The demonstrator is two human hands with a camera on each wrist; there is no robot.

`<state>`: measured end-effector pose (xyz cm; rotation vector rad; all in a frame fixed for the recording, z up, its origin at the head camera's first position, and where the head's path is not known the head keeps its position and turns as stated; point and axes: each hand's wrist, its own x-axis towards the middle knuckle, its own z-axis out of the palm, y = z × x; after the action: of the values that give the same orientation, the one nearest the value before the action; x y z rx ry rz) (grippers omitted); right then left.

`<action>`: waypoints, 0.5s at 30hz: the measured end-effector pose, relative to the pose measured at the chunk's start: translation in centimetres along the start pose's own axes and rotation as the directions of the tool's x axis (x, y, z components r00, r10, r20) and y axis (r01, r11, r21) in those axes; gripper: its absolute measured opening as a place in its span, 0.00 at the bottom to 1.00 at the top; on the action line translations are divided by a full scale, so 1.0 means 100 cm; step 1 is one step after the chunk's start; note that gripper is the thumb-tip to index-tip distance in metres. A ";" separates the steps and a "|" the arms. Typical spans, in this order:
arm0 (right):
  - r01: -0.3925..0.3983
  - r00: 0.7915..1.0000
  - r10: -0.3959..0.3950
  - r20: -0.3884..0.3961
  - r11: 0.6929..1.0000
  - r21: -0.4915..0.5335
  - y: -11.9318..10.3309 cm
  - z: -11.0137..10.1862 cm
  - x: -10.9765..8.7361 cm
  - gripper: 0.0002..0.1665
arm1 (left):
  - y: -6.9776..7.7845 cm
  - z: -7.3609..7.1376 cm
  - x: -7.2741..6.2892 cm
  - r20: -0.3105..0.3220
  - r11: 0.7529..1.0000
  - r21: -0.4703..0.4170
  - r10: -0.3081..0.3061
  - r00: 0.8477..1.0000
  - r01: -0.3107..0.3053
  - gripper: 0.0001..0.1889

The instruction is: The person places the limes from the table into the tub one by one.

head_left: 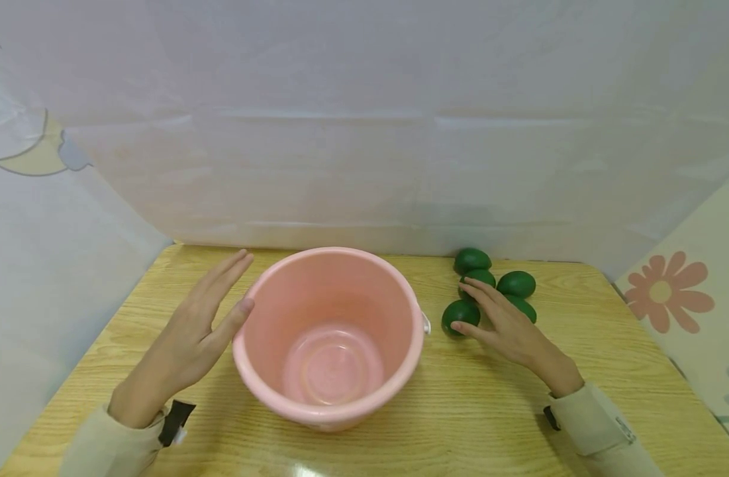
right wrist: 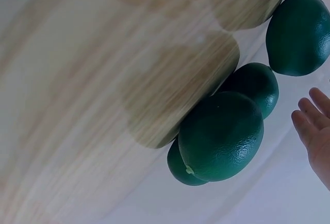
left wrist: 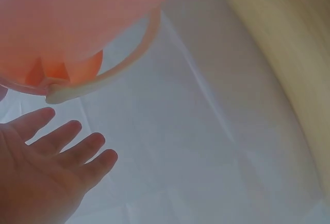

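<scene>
A pink bucket (head_left: 325,412) stands upright on the table, its inside bare down to the round bottom. Beside its left rim is my left hand (head_left: 185,334), fingers extended and thumb tip right at the rim; it holds nothing. In the left wrist view, the bucket's pale curved handle (left wrist: 124,69) lies beyond the fingers. My right hand (head_left: 510,331) hovers over a cluster of several glossy dark green lime-like fruits, fingers loosely spread. The thumb overlaps the nearest fruit (head_left: 461,318). The right wrist view shows a large fruit (right wrist: 221,136) with a small stem nub.
The wooden table (head_left: 436,411) has a light grain. A pale cloth backdrop (head_left: 340,165) rises behind it, with side sheets printed with a moon (head_left: 36,156) at left and a flower (head_left: 662,291) at right. A farther fruit (head_left: 473,260) sits near the back edge.
</scene>
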<state>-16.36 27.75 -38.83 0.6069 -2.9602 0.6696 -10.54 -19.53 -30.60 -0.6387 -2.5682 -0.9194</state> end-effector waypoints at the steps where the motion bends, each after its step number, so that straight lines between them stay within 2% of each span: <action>1: 0.001 1.000 -0.001 -0.001 1.000 -0.001 0.000 0.000 0.000 0.46 | 0.000 0.000 -0.001 0.004 1.000 -0.002 0.001 1.000 -0.001 0.31; 15: 0.007 1.000 -0.007 -0.001 1.000 0.011 0.001 0.000 -0.002 0.45 | 0.007 0.001 -0.011 0.026 1.000 -0.013 0.013 1.000 -0.013 0.31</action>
<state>-16.20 27.90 -38.84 0.6181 -2.9541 0.6861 -9.25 -19.26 -30.84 -0.6748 -2.5802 -0.9296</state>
